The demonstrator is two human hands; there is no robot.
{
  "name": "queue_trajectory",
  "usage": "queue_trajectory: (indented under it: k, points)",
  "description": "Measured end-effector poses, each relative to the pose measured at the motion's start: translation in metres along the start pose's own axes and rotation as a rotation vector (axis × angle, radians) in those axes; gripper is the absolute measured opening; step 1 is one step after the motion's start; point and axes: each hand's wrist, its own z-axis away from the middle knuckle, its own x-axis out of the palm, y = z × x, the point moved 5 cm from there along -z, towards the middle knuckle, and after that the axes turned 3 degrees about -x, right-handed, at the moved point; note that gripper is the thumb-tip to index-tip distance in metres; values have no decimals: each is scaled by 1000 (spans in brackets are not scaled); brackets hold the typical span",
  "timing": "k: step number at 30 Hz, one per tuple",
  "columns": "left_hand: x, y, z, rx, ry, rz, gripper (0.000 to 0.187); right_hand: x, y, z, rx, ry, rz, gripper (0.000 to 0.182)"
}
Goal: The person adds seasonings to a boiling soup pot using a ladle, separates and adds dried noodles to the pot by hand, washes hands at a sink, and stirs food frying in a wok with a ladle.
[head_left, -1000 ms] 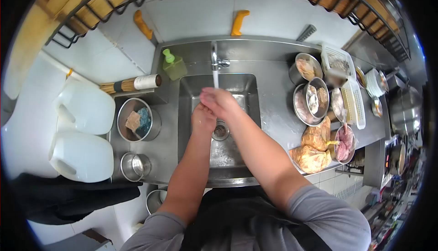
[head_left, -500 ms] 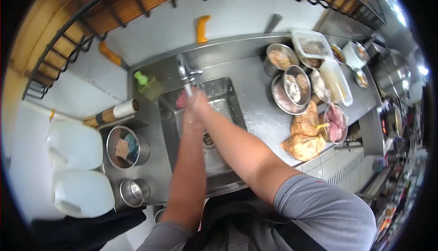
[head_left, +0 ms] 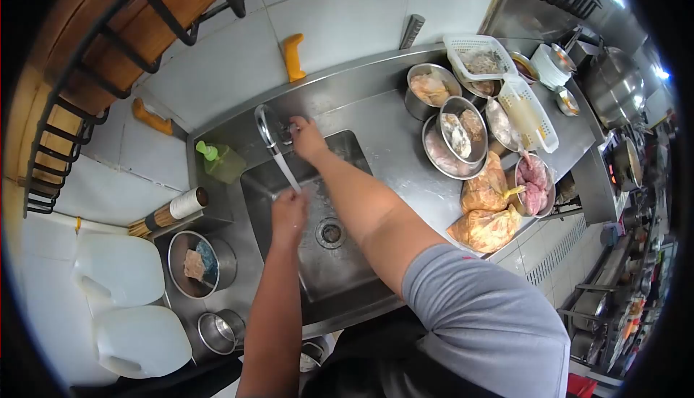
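Note:
Water runs from a curved metal faucet [head_left: 264,127] into the steel sink [head_left: 318,275]. My right hand [head_left: 309,141] is at the faucet's handle, its fingers closed on it; the hand covers most of the handle. Lower down, my left hand [head_left: 288,216] is in the stream over the sink, fingers curled in. Nothing shows in its grasp. A round drain [head_left: 330,233] sits in the sink floor below the hands.
A green soap bottle [head_left: 220,161] stands left of the sink. A steel pot [head_left: 224,264] holds scrubbers, near white jugs [head_left: 119,268]. To the right are bowls of raw meat [head_left: 533,185], bagged food [head_left: 484,232] and a white basket [head_left: 473,54]. A black rack [head_left: 166,22] hangs above.
My hands were together under the stream. They have parted: the right has gone up to the faucet handle, and the left has dropped slightly toward me. The view has also shifted.

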Motion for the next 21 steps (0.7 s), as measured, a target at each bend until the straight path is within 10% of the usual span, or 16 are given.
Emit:
queue_trajectory:
  k: [3,5,10,13,16,21]
  points:
    - [-15,-26,38,64,11,-407,37,14,21,-19,1,-135,-273,54]
    - [-18,-55,68,-41,-38,-487,43,34,49,-27,533,-125,-520,49]
    - [-15,-97,132,-160,-166,-486,31,9,2,2,789,-379,-714,54]
    - [-18,-117,147,-177,-214,-444,27,-50,-55,66,548,-742,-251,70]
    - [-33,-132,144,-29,-179,-621,29,-114,-66,136,-123,-676,74,66]
    - [0,-92,153,16,-155,-571,25,-366,-28,268,7,-795,-129,62]
